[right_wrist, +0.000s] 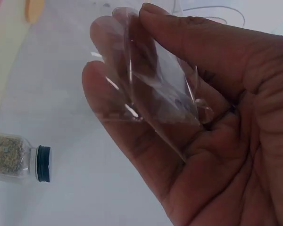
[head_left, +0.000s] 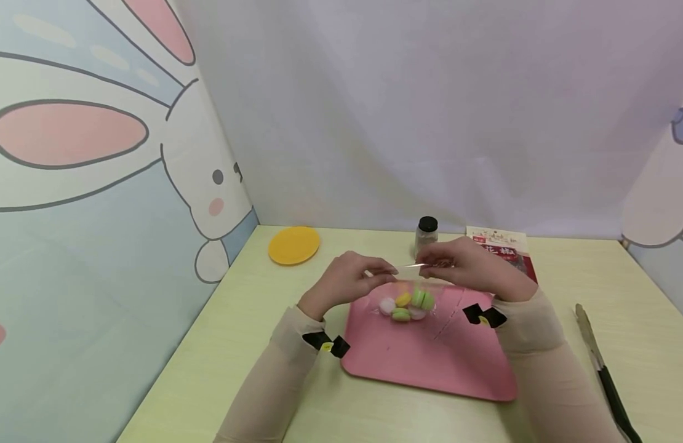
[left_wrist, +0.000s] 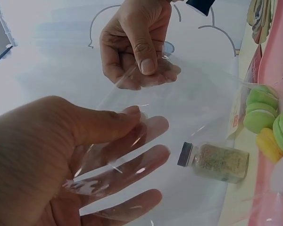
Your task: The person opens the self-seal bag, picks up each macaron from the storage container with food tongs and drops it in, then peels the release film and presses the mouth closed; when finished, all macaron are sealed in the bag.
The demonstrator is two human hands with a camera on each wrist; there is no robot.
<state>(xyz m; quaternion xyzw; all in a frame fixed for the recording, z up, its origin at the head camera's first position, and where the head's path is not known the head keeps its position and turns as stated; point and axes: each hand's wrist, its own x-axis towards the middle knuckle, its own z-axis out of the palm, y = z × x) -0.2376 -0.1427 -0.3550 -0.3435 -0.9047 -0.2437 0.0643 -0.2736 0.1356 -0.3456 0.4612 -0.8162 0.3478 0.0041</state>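
Note:
In the head view both hands hold up the top edge of a clear plastic bag (left_wrist: 118, 165) over a pink tray (head_left: 430, 369). My left hand (head_left: 349, 280) pinches the film between thumb and forefinger, its other fingers spread behind the plastic. With thumb against fingers, my right hand (head_left: 474, 266) grips the opposite end of that edge; crumpled film lies across its palm in the right wrist view. Several macarons, including a green macaron (head_left: 400, 314), a yellow macaron (head_left: 402, 299) and a pale macaron (head_left: 387, 306), show through the lower film above the tray.
Behind the hands stands a black-capped jar (head_left: 427, 231) of dry seasoning. A red and white packet (head_left: 504, 241) lies at its right. The yellow plate (head_left: 294, 245) sits back left. A black-handled metal tool (head_left: 607, 381) lies along the table's right side.

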